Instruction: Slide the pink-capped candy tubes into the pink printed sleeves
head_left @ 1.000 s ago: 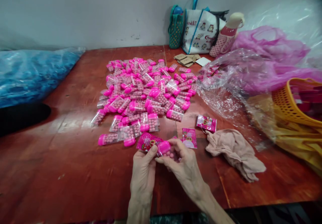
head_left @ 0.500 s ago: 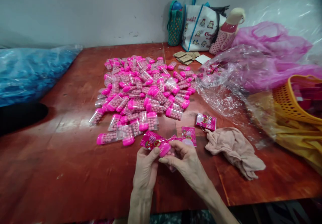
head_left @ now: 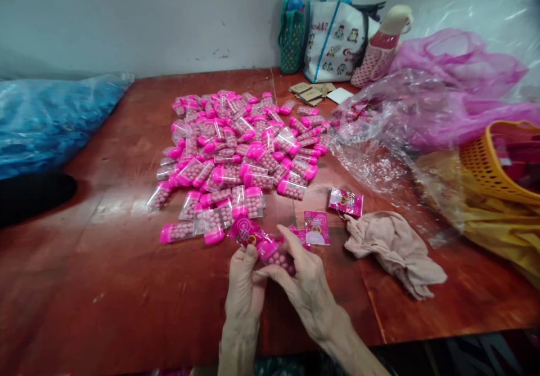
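left hand [head_left: 243, 286]: pinches pink label [head_left: 247, 233] plus cap end of candy tube [head_left: 276, 254]
right hand [head_left: 301, 286]: fingers closed on same tube, from the right
tube: held just above desk [head_left: 105, 286], near edge
pile [head_left: 240, 151]: more tubes, mid-desk
loose labels [head_left: 316, 227]: right of hands, beside cloth [head_left: 394, 249]

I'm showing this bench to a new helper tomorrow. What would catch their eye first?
First, the big heap of clear plastic capsules with hot-pink caps, full of pink beads, mid-table. Then the left hand and right hand at the near edge, together holding one such capsule against a pink printed label. To the right lies crumpled pink and clear plastic sheeting.
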Demonstrator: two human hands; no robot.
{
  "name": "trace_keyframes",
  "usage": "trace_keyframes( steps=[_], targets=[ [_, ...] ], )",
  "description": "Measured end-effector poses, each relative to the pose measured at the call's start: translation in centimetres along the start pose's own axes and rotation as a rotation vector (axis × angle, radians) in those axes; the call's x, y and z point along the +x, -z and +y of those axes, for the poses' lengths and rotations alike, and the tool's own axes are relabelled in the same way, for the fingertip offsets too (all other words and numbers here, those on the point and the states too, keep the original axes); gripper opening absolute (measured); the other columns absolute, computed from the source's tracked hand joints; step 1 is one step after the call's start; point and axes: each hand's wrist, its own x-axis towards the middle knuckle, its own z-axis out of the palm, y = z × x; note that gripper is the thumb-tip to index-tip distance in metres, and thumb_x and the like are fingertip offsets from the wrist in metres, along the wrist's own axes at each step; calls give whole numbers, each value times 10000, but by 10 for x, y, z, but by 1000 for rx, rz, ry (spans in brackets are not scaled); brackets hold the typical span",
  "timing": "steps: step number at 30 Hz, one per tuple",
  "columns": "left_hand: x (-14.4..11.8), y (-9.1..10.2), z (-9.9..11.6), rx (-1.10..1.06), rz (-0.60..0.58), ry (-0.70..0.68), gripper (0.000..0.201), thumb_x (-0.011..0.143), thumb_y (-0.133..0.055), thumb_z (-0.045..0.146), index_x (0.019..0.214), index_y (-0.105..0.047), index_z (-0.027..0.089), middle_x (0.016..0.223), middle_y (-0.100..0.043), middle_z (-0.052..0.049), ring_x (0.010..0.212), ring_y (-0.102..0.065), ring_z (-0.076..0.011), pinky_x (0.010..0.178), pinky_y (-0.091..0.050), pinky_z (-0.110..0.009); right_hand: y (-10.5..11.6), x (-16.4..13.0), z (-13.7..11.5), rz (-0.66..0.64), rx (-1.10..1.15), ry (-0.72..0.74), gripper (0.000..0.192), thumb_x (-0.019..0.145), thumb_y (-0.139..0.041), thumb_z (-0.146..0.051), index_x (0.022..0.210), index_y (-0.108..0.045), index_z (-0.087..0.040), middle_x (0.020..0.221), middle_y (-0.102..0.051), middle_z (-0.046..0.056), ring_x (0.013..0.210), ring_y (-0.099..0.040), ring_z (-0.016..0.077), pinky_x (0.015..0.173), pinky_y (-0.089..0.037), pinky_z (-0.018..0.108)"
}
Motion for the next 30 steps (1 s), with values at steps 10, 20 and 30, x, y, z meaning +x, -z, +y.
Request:
trace_keyframes(
  steps=[10,20,30],
  targets=[
    [-2,0,6,113,-123,-15,205,517,-802,247,655,-696,138,594,-667,-18,502,-579,-105,534,-492,-218,8,4,-6,-140,118,-47,701,763,-630,-237,1368,-283,-174,896,-615,34,773,-588,160,733,-485,264],
    [1,-2,6,113,12,-69,210,628,-726,296,724,-672,117,676,-681,-54,570,-615,-158,530,-494,-259,-3,-11,-2,-110,428,-304,191,812,-570,-312,952,-531,-189,709,-596,-9,515,-539,92,476,-433,198],
    [-14,-11,0,146,-113,51,206,686,-685,299,593,-602,135,446,-539,25,300,-439,-70,301,-350,-181,-7,-10,-1,-1,569,-361,226,739,-643,-238,919,-515,-189,648,-593,-36,430,-497,65,404,-405,170]
  ],
)
